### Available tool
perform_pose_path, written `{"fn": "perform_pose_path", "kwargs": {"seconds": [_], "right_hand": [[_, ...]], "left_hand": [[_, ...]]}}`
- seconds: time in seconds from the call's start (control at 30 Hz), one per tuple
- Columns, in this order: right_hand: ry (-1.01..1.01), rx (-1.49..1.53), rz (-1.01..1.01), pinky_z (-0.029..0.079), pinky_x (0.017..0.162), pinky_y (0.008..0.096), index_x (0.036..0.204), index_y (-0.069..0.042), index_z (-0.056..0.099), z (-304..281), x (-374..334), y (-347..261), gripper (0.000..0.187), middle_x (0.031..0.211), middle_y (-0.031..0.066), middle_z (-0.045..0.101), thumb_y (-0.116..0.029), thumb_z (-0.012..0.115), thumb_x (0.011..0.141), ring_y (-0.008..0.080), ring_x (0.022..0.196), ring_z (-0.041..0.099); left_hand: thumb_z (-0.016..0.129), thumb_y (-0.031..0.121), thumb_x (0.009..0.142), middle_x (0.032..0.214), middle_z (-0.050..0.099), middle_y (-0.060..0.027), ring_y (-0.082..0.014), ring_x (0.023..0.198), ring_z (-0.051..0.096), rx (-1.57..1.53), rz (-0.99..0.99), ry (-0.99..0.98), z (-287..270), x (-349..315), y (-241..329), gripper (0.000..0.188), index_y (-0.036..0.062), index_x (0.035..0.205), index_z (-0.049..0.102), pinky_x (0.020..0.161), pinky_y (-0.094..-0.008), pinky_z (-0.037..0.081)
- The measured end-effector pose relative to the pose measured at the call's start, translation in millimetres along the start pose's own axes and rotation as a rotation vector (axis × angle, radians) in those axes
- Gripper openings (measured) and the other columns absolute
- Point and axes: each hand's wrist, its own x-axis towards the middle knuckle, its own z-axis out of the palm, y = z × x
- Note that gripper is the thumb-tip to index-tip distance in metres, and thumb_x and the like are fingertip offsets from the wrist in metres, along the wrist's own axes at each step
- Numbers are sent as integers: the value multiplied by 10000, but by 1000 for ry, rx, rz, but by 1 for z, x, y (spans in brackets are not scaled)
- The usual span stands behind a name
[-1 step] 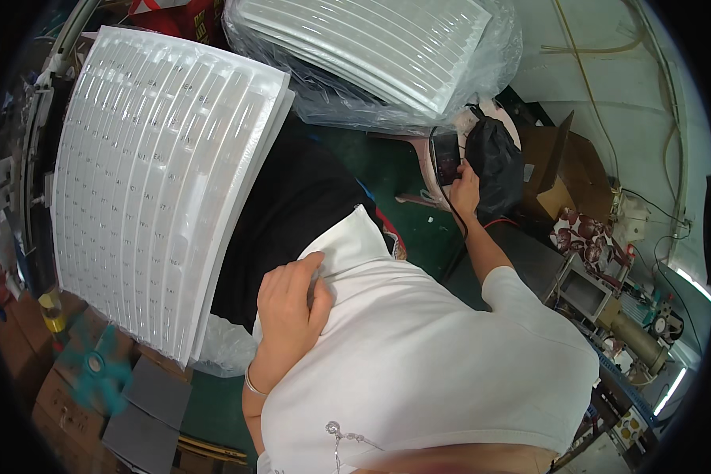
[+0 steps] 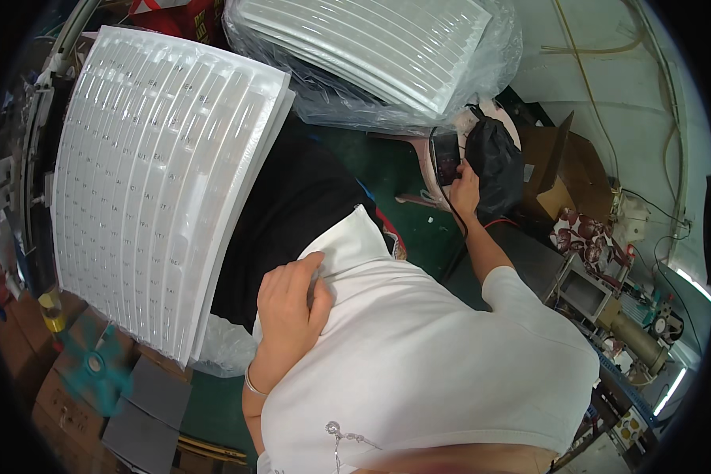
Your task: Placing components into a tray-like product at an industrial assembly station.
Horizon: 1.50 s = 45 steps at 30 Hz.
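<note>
The right hand [image 2: 466, 189] reached the dark device [image 2: 447, 148] on the pink stool [image 2: 423, 152], beside the bag [image 2: 495, 162]; whether it gripped could not be told. The device looked light, stiff, slick, best held by its edges. The left hand [image 2: 289, 308] lay loose on the shirt [image 2: 426, 355].

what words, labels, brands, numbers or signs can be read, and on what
Lettering located, not copied out:
Ribbed white sheets: rows of tiny dark print, mostly unreadable.
Red bag: larger lettering near the top edge.
Cardboard box, lower left: marks too unclear.
Dark device at right hand: nothing legible.
</note>
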Motion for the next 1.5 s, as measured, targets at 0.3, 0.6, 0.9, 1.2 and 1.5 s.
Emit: {"fn": "perform_pose_path", "kwargs": {"seconds": [0.3, 0.6, 0.9, 1.2, 1.5], "right_hand": [[-23, -12, -33, 421, 895, 396, 1087, -62, 495, -1, 6, -4, 345, 1163, 94, 566, 7, 481, 749, 306, 1075, 510], [-21, -31, -76, 432, 885, 397, 1069, -61, 497, 2, 7, -4, 336, 1164, 83, 572, 16, 482, 742, 300, 1083, 511], [-38, -4, -97, 429, 887, 397, 1029, -61, 502, 1, 6, -6, 293, 1184, 84, 569, 18, 482, 748, 302, 1069, 515], [-28, -11, -128, 428, 891, 394, 1057, -55, 508, 3, 6, -5, 315, 1147, 81, 578, 14, 483, 751, 300, 1062, 516], [-20, 5, -101, 431, 886, 395, 1125, -59, 506, 4, 3, -7, 366, 1090, 81, 586, 6, 479, 766, 300, 1063, 516]], "left_hand": [[568, 2, 697, 719, 560, -83, -227, 614, 511, 14, 7, 2, -2, 1, 0, 300, -4, 995, 604, 613, -335, 396], [565, 11, 699, 747, 576, -91, -232, 626, 516, 5, 11, -4, -2, 1, -1, 300, -10, 996, 602, 619, -341, 398], [560, 2, 688, 735, 572, -93, -232, 624, 515, 9, 14, -2, -1, 1, 0, 305, -9, 989, 605, 613, -336, 396], [570, 11, 698, 724, 566, -81, -223, 617, 512, 16, 7, 0, 1, 0, 0, 298, 2, 994, 605, 612, -334, 394], [578, 15, 708, 710, 555, -79, -220, 612, 507, 10, 14, -9, 0, 0, 0, 286, 2, 993, 604, 609, -335, 390]]}}
